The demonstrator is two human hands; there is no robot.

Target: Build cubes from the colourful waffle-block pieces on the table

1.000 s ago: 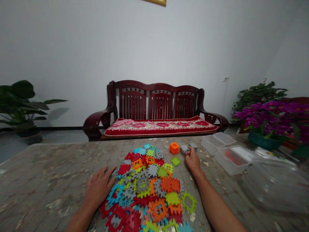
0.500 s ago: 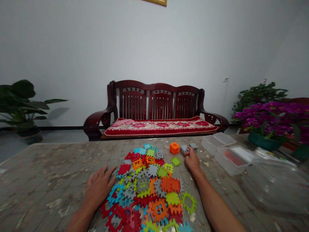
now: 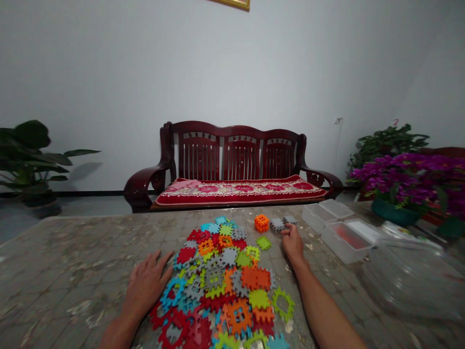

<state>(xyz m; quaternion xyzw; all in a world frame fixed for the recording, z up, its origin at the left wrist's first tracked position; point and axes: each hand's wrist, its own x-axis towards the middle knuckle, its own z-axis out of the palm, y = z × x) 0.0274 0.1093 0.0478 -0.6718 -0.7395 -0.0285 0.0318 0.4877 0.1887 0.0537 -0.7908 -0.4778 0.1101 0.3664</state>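
Flat notched plastic building pieces in red, orange, grey, blue and lime lie in a loose heap on the table. My left hand rests on the tabletop by the heap's left edge, fingers spread, holding nothing. At the back right, my right hand has its fingertips close to a small grey stack; I cannot tell whether they touch it. Its thumb and forefinger look slightly apart. Left of it stand another grey stack and an orange stack. A single lime piece lies in front of them.
Two translucent bins stand on the right, one with something reddish inside. A large clear plastic container is nearer me. Purple flowers in a green pot stand behind. A wooden bench is beyond the table.
My right hand has moved slightly right, off the left grey stack and toward the right one. My left hand stays in place. The view has shifted slightly.
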